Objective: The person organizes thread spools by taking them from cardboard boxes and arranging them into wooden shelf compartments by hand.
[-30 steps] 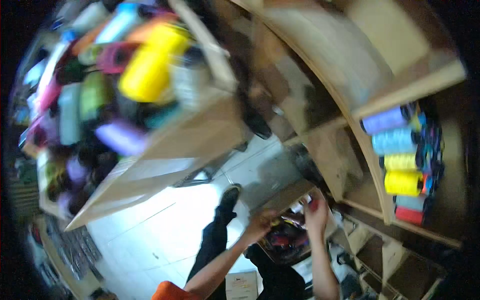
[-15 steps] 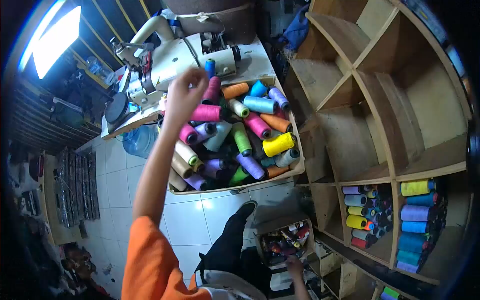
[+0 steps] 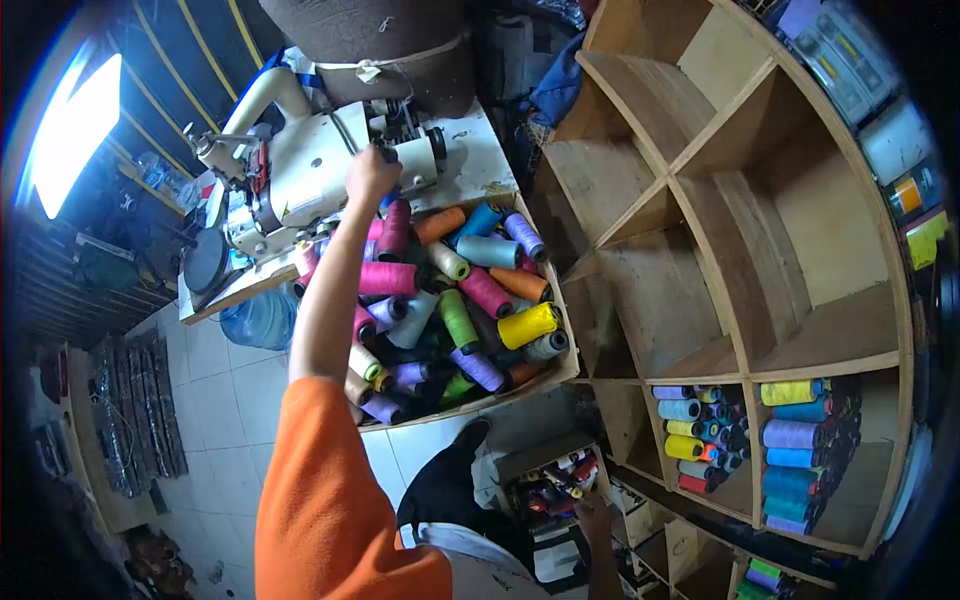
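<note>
The left hand (image 3: 371,177) curls against a blue spool (image 3: 391,195) at the far side of the big box (image 3: 571,355), the right hand (image 3: 593,514) nears the small box (image 3: 535,458), and I can't tell whether either grips anything.

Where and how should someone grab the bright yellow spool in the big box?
Probably around the middle of the yellow spool, coming from above: it lies on its side, its upper face uncovered, and its rounded body suits a squeeze across its width. The box's rim nearby makes a low approach awkward.
</note>
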The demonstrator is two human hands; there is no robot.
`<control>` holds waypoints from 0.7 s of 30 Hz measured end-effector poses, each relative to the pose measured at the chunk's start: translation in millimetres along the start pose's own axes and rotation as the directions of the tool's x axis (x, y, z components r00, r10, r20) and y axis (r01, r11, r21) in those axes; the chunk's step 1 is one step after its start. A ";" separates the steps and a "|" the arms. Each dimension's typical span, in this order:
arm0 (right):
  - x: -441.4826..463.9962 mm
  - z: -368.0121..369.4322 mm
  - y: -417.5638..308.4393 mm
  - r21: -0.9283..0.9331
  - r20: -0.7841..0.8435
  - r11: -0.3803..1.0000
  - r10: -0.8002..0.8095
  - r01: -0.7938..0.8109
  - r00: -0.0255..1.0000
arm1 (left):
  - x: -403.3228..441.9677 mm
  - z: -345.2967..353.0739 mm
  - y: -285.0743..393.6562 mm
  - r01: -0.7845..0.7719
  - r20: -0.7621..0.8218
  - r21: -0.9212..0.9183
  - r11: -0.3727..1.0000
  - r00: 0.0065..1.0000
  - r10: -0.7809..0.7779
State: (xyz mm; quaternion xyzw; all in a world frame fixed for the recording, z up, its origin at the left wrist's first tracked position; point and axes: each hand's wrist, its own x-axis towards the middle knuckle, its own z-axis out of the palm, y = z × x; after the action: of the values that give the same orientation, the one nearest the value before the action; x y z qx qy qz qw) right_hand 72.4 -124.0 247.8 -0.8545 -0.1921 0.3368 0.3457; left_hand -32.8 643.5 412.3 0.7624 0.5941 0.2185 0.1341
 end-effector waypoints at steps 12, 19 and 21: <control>31.7 2.2 -345.0 0.216 0.025 0.797 -0.582 0.564 0.813 | -346.8 -123.8 120.6 -0.060 0.478 -0.751 0.657 0.637 0.605; 1.7 -4.4 -268.2 0.387 0.281 0.922 -0.124 0.006 0.952 | -280.6 -73.9 104.0 -0.450 0.234 -0.538 0.712 0.732 0.640; -10.9 -11.1 -256.4 0.407 0.234 0.912 -0.047 -0.054 0.971 | -244.0 -34.4 91.4 -0.680 0.294 -0.282 0.677 0.610 0.736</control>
State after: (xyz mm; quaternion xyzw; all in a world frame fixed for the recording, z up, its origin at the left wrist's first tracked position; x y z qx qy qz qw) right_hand 48.2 41.0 443.2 -0.7165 -0.1556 0.4703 0.4911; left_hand -20.7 382.7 442.1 0.9503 0.1878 0.1413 0.2039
